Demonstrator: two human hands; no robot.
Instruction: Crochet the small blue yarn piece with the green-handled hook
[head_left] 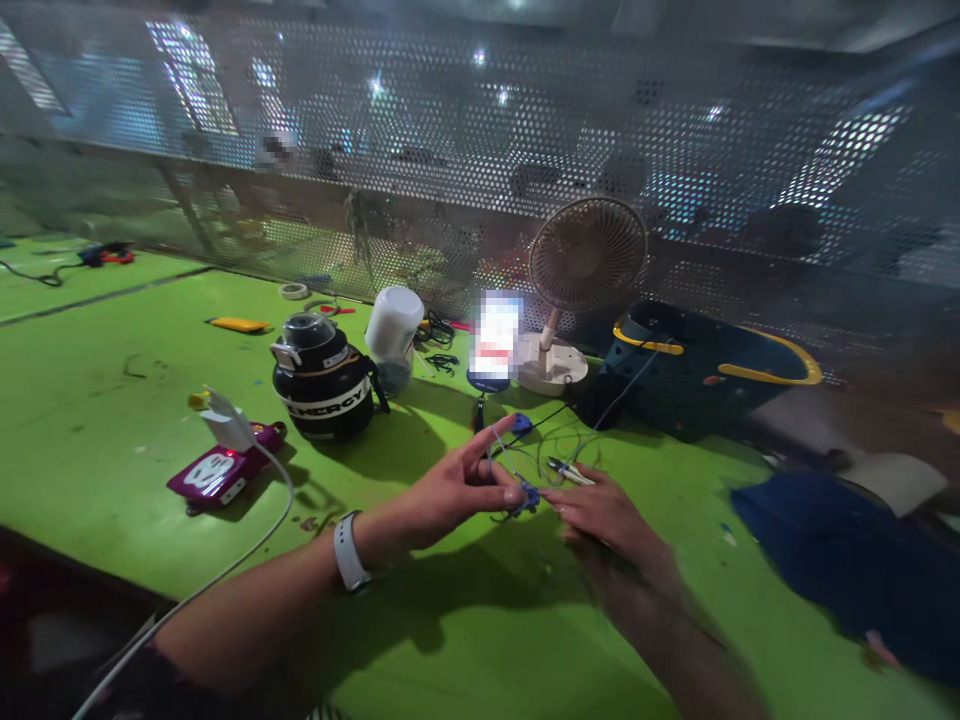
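- Two hands work close together: the left hand [480, 490] pinches a small blue yarn piece [529, 497]; the right hand [611, 515] is curled beside it, its grip hard to tell.
- Slack might let the strand [490, 455] slip off the raised index finger.
- Snips [571, 472] by the right hand could nick that strand.
- Black jug [326, 385]: "ENERGY" is readable.
- Phone stand [487, 382]: lettering illegible.

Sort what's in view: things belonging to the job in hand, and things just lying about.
In use:
- small blue piece, in the left hand
- pale thread, around its fingers
- white-handled nippers, at the right hand

Lying about, apparently:
- fan
- black jug
- yellow cutter
- white bottle
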